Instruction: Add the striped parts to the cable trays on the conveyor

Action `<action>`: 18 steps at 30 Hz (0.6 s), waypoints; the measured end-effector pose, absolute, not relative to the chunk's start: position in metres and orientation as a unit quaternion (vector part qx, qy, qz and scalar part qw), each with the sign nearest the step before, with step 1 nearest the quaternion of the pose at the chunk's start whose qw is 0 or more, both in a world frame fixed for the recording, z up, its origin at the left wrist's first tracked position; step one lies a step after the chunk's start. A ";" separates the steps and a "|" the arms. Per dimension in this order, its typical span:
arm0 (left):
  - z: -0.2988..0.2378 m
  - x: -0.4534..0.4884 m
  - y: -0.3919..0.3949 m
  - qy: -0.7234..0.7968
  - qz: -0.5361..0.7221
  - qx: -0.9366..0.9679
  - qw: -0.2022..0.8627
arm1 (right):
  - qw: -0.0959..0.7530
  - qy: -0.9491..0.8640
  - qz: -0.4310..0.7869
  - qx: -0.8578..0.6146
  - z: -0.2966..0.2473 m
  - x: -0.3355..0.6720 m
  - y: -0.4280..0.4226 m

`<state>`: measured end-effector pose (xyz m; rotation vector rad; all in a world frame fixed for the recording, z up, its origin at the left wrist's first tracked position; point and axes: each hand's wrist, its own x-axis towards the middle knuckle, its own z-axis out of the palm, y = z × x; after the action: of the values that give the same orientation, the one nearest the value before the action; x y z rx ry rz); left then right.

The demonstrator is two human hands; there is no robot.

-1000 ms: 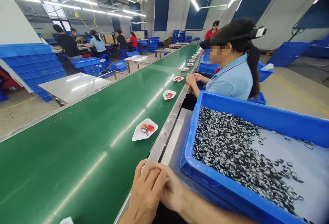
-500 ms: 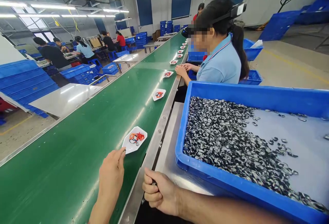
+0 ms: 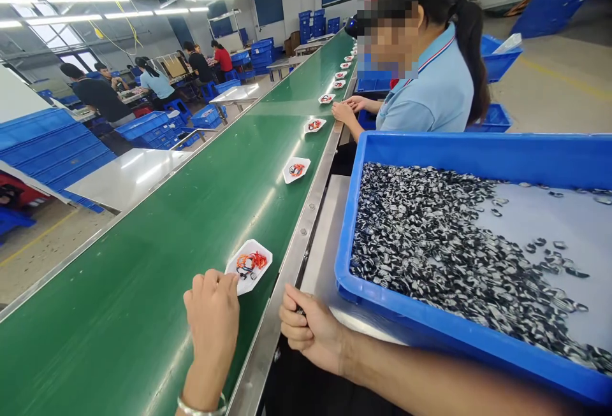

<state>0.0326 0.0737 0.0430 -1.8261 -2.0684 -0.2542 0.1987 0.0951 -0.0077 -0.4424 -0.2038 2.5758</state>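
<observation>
A white five-sided tray [image 3: 258,276] is sitting on the green conveyor belt [image 3: 143,288], carrying a tangle of orange-red and black cord [image 3: 248,265]. The left hand [image 3: 211,314] is reaching onto the belt, its fingers pressed together and curled, their tips touching the tray's lower-left edge; whether they are pinching it is hidden. A metal bracelet [image 3: 203,408] is circling that wrist. The right hand [image 3: 310,330] is resting just beside the belt's steel rail [image 3: 282,333], fingers curled inward around a small dark item [image 3: 300,309], too small to make out. To its right, a blue plastic crate [image 3: 340,257] is standing on a steel shelf [image 3: 320,263], holding a drift of small black-and-white rings [image 3: 421,237]. Farther along the belt, more white trays [image 3: 296,170] are sitting in a row, and a co-worker [image 3: 425,85] in a light blue polo is sitting at the belt, hands [image 3: 349,109] together at its edge.
</observation>
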 end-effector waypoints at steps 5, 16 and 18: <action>0.023 0.100 0.048 -0.561 -0.284 -0.753 0.194 | 0.296 0.050 0.934 -0.194 -0.005 0.198 0.105; 0.007 0.109 0.047 -0.532 -0.257 -0.786 0.183 | 0.222 0.206 0.938 -0.170 -0.006 0.200 0.105; 0.006 0.109 0.047 -0.530 -0.273 -0.782 0.180 | 0.216 0.214 0.939 -0.162 -0.005 0.200 0.106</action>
<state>0.1094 0.0474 0.0057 -2.2108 -1.4984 -0.7716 0.1999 0.1057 -0.0052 -0.4478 0.5919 2.6028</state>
